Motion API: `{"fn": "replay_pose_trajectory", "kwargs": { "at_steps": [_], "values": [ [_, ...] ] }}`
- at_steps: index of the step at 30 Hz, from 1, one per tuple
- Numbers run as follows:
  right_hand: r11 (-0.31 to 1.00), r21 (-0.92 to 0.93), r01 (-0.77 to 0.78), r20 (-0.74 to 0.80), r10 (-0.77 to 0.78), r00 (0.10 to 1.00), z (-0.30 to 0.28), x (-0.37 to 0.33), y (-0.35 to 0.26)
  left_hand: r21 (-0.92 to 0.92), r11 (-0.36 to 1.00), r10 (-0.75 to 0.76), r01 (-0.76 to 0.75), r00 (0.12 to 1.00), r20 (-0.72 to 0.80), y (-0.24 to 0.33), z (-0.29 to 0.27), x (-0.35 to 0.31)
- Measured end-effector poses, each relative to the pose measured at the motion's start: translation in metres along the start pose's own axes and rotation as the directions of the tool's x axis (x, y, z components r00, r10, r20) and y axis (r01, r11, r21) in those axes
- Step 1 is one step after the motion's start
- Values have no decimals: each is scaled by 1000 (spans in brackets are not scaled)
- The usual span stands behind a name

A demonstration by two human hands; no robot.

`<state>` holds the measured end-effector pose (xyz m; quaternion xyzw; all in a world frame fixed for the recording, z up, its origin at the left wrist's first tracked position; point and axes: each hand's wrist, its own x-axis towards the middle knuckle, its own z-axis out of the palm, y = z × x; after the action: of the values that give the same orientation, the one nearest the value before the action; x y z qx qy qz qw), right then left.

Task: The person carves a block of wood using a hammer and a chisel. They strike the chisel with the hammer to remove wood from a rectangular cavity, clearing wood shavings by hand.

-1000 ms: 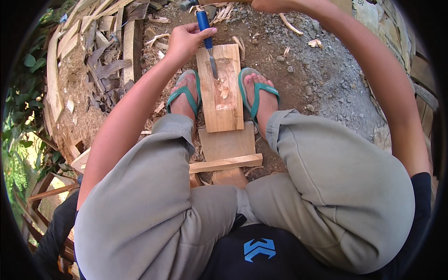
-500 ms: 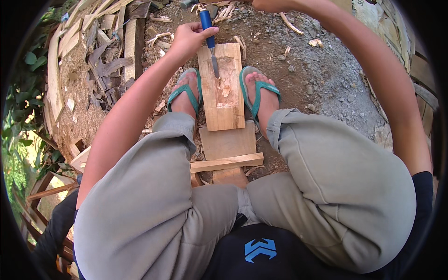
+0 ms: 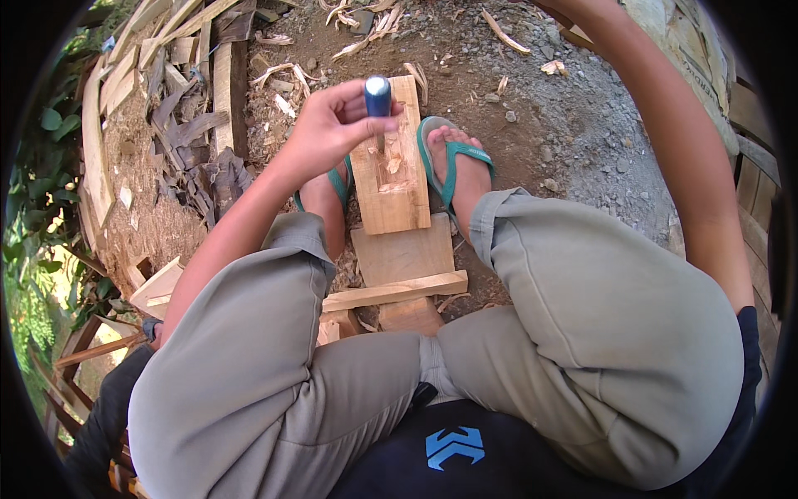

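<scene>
My left hand (image 3: 342,126) is closed round the blue handle of a chisel (image 3: 378,98), which stands nearly upright over the wooden block (image 3: 395,213). Most of its blade is hidden by the handle and my fingers. A shallow rectangular recess is cut in the block's top face, with loose wood chips (image 3: 394,165) in it. The block lies between my sandalled feet, its near end on a smooth board (image 3: 403,254). Of my right arm (image 3: 665,108), the forearm reaches up to the top edge; the hand is beyond the picture.
A thin wooden strip (image 3: 395,290) lies across the board nearer me. Scrap wood and bark (image 3: 195,125) are heaped at the left. Wood shavings (image 3: 503,32) are strewn on the dirt ahead, with grey gravel (image 3: 590,150) at the right.
My left hand has brought the chisel nearer to me and tipped it from slanted to almost upright. My right hand and the hammer-like head at the top have gone out of view.
</scene>
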<state>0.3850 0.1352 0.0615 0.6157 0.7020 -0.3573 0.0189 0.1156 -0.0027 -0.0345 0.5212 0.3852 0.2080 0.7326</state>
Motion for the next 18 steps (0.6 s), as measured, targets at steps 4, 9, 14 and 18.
{"fn": "replay_pose_trajectory", "kwargs": {
  "at_steps": [4,9,14,18],
  "values": [
    [990,29,137,86,-139,987,-2,-25,5,0,999,51,-52,990,-131,-3,1,1],
    [993,-13,114,11,-114,993,16,-25,1,45,996,92,-81,900,-426,-19,-17,44],
    [995,8,99,71,-99,993,5,-32,-8,171,985,98,-34,918,-385,-13,-10,47],
    [984,33,176,54,-177,983,13,-13,10,238,970,62,39,913,-402,-15,-10,49]
  ]
}}
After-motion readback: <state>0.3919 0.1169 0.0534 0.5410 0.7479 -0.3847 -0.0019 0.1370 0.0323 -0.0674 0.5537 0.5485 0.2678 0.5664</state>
